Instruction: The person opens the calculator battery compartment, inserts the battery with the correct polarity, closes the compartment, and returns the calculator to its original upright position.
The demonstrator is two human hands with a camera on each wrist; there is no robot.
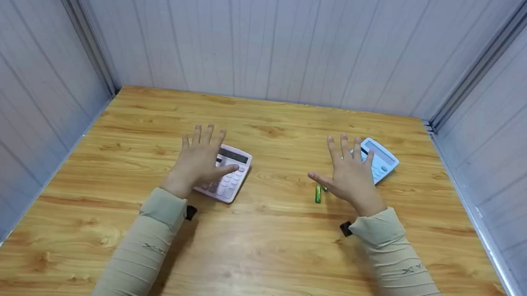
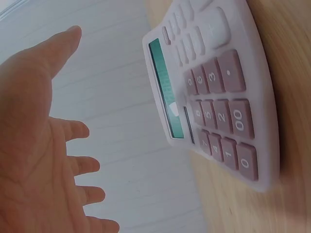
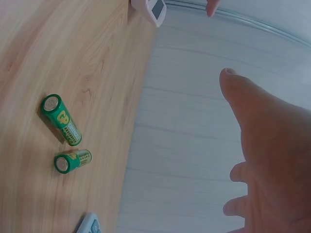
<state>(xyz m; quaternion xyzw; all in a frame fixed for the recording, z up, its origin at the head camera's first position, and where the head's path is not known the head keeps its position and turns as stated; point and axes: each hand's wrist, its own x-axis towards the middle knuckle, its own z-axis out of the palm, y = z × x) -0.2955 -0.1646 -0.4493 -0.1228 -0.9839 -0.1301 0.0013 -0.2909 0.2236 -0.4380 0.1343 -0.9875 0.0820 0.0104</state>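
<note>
My left hand [image 1: 198, 163] hovers with spread fingers above a pink calculator [image 1: 236, 180], hiding its left part in the head view. The left wrist view shows this calculator [image 2: 221, 97] face up, with dark pink number keys and a display, apart from the palm. On the other side, my right hand [image 1: 351, 178] is also spread in the air, holding nothing. Beneath and beside it lie two green batteries [image 3: 62, 120], the second partly hidden by the hand in the head view. A light blue calculator [image 1: 383, 159] lies tilted just beyond the right fingers, partly covered by them.
The wooden table [image 1: 252, 263] carries both calculators and the batteries. Pale panel walls [image 1: 274, 38] close it in at the back, left and right. A small black device [image 1: 191, 212] sits at the left wrist, and another [image 1: 346, 228] at the right.
</note>
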